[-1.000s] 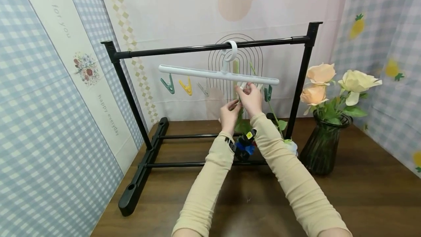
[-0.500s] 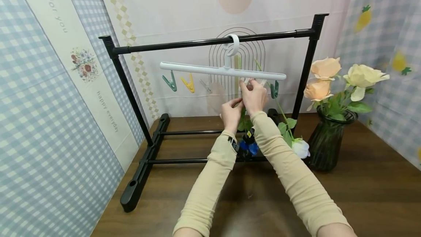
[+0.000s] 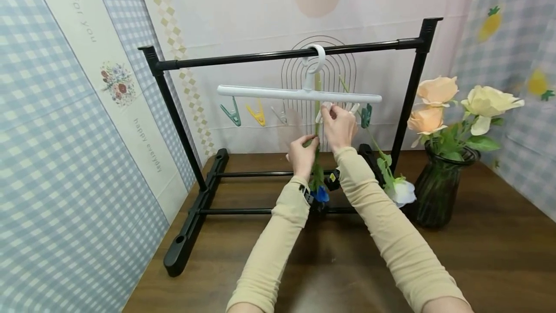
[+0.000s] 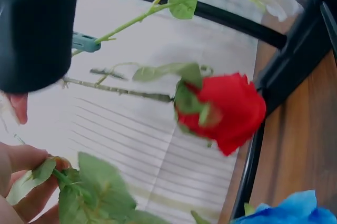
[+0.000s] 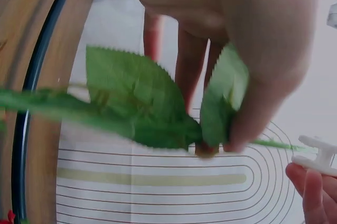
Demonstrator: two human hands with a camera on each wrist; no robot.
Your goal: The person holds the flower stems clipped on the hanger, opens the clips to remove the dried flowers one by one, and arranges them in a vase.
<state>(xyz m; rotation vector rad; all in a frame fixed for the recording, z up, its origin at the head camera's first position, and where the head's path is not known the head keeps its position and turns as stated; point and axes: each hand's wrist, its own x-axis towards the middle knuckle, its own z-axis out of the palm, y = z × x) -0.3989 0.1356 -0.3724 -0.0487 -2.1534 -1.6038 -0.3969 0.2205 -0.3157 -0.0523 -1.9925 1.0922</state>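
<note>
A white hanger (image 3: 265, 92) with a row of clips hangs by its hook from a black rack. My left hand (image 3: 302, 156) pinches a green flower stem beside a leaf (image 5: 137, 98); the blue flower (image 3: 320, 194) hangs head down at its lower end. Higher up, my right hand (image 3: 340, 129) pinches a white clip (image 5: 325, 155) under the hanger, and the stem's tip reaches the clip. A red rose (image 4: 231, 111) hangs upside down nearby. Farther right, a white rose (image 3: 400, 192) hangs head down from the dark green clip (image 3: 366, 116).
The rack's crossbar (image 3: 260, 56) runs above both hands, with its feet (image 3: 195, 216) on the brown table (image 3: 339, 264). Yellow (image 3: 256, 113) and green (image 3: 231, 111) clips hang at left. A dark glass vase (image 3: 443, 192) of peach and cream roses stands at right.
My hands have drawn a little apart, the left lower on the stem. The blue flower has shifted left, and more stem shows between the hands. The head view has turned slightly.
</note>
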